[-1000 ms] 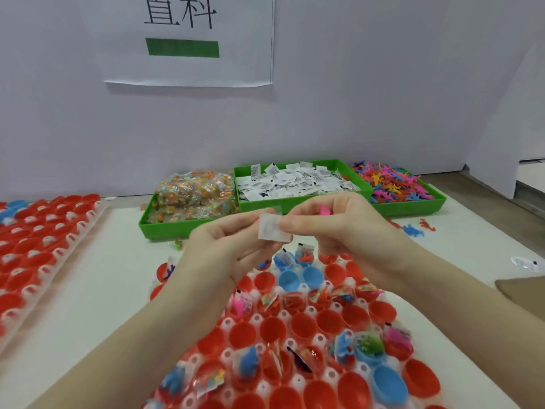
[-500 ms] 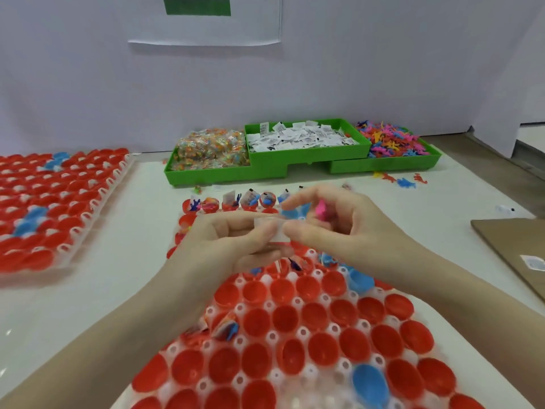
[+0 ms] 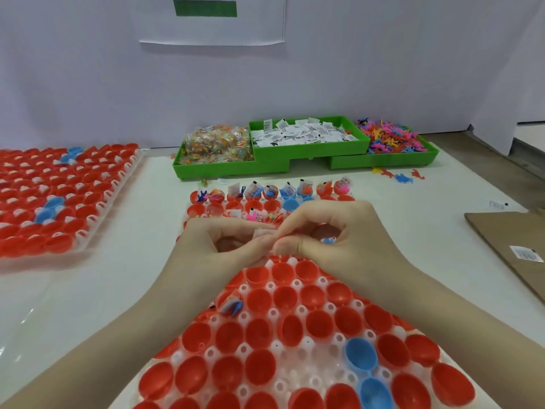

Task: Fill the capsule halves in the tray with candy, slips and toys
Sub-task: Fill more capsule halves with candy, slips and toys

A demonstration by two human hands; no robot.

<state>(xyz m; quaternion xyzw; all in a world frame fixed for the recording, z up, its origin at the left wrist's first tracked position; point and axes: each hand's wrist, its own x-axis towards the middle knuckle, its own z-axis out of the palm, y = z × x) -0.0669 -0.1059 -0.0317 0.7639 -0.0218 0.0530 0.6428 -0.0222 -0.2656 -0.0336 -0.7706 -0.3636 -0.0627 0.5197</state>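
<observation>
Bright even light, soft shadows (edges warped).

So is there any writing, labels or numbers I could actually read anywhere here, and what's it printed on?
None can be read.
Paper sheet on the wall: only a plain green bar, no words in view.
Slips in the middle green bin: dark print, too small to read.
Slips standing in the filled capsule halves: print blurred.
White label on the cardboard: too small and blurred.
Slip pinched between both hands: no legible print.
</observation>
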